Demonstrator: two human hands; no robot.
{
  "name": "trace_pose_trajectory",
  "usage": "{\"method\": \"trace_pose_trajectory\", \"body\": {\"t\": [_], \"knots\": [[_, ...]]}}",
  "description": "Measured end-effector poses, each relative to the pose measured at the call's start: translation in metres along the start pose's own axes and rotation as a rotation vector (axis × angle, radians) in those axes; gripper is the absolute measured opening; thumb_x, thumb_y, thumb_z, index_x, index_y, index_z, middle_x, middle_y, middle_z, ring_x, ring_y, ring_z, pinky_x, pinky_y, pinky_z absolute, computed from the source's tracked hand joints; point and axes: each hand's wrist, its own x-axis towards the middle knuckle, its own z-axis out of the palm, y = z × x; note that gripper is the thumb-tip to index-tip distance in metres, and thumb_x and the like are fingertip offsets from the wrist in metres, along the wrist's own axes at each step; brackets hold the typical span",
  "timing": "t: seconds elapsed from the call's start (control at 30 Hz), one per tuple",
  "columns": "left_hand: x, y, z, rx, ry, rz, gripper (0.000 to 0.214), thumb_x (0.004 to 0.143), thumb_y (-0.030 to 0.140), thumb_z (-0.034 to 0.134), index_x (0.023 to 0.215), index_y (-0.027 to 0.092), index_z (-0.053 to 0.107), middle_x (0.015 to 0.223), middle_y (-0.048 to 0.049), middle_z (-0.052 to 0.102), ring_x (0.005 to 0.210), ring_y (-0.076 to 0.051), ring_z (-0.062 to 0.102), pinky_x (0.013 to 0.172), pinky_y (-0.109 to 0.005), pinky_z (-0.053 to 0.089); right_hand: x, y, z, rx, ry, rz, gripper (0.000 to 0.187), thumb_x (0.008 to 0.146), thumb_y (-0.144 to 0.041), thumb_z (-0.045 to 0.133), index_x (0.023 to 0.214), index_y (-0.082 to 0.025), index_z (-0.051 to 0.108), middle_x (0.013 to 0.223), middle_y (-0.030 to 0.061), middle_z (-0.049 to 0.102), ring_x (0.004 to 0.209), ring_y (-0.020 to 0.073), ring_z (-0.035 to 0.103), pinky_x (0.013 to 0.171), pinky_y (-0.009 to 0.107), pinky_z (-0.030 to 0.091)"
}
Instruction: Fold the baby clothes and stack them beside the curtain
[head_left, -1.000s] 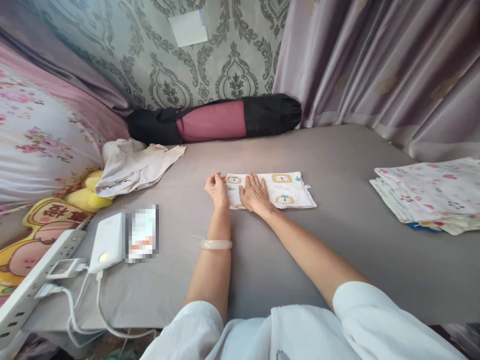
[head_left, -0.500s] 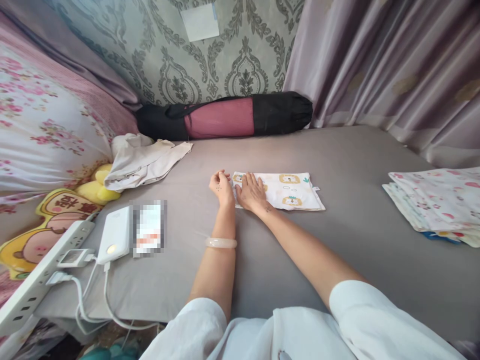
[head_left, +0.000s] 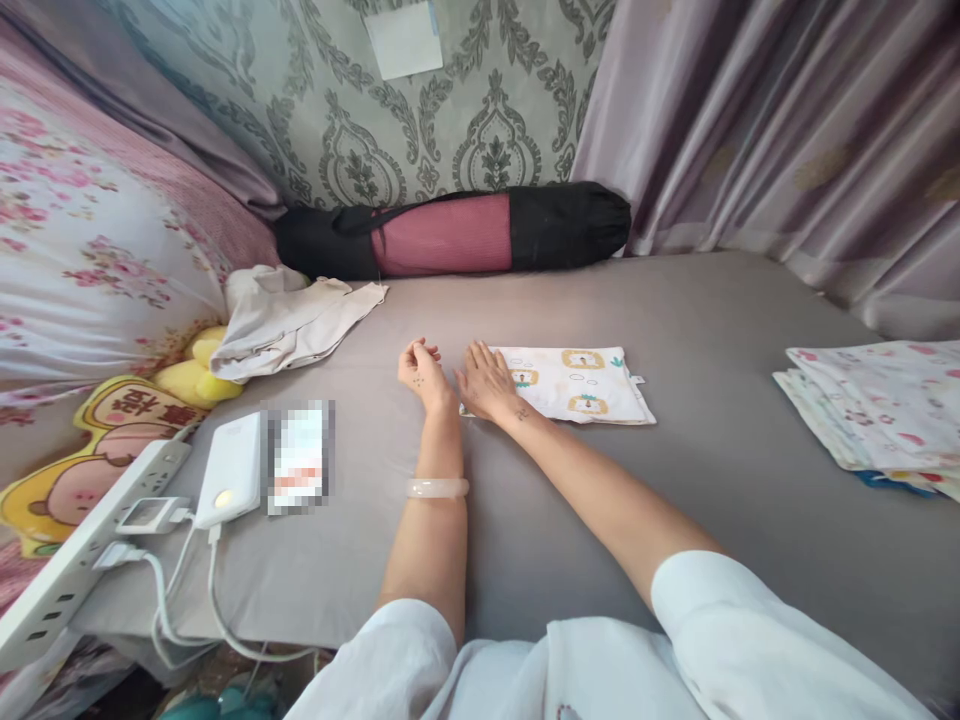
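Observation:
A white cloth (head_left: 551,380) printed with yellow lion faces lies folded into a flat rectangle on the grey sheet. Flat on its left end rests my right hand (head_left: 486,384), fingers stretched out and covering that end. To the left of the cloth, and apart from it, my left hand (head_left: 421,376) is raised a little with its fingers loosely curled in. Nothing shows in that hand. A pale bangle (head_left: 437,488) circles my left forearm.
A stack of folded printed cloths (head_left: 877,410) lies at the right. Beige cloth (head_left: 300,325) is at the left rear, with a black and pink roll bag (head_left: 450,235) along the wall. A power bank (head_left: 230,465) and power strip (head_left: 97,550) sit at left.
Both hands have shifted left. My right hand has slid along the cloth to its left end, and my left hand has moved farther from the cloth.

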Motion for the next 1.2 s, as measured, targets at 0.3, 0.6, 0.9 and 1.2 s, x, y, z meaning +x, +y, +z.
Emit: {"method": "trace_pose_trajectory", "body": {"t": [0.3,0.6,0.9,1.2], "knots": [[-0.002,-0.003,0.003,0.044,-0.024,0.041,0.018,0.085,0.023,0.045,0.087,0.015,0.061,0.069,0.0013,0.057,0.062,-0.010,0.058,0.063,-0.022,0.044,-0.001,0.001,0.008,0.001,0.022,-0.015,0.059,0.098,-0.030,0.031,0.149,0.000,0.033,0.157,0.0180,0.031,0.146,0.0268,0.025,0.120,0.044,0.013],[-0.020,-0.013,0.012,0.206,-0.228,0.276,0.023,0.089,0.026,0.044,0.092,0.014,0.063,0.072,-0.0020,0.063,0.071,-0.013,0.062,0.071,-0.025,0.049,-0.010,0.024,-0.006,0.039,0.128,0.057,0.054,0.100,-0.027,0.025,0.147,-0.004,0.038,0.156,0.0149,0.036,0.145,0.0251,0.028,0.119,0.042,0.017],[-0.036,-0.023,0.012,0.830,-0.691,0.384,0.023,0.089,0.020,0.048,0.094,0.019,0.070,0.090,-0.0071,0.074,0.087,-0.020,0.067,0.080,-0.029,0.047,-0.028,0.055,-0.016,-0.057,-0.001,0.148,0.058,0.101,-0.031,0.022,0.149,-0.002,0.033,0.159,0.0168,0.028,0.148,0.0270,0.020,0.120,0.046,0.013],[-0.038,-0.027,0.012,0.978,-0.741,0.542,0.026,0.092,0.019,0.044,0.098,0.018,0.070,0.098,-0.0101,0.072,0.094,-0.021,0.065,0.083,-0.030,0.047,-0.029,0.058,-0.016,0.006,0.052,0.127,0.055,0.100,-0.029,0.022,0.148,-0.004,0.037,0.157,0.0149,0.033,0.147,0.0251,0.024,0.120,0.042,0.015]]}}
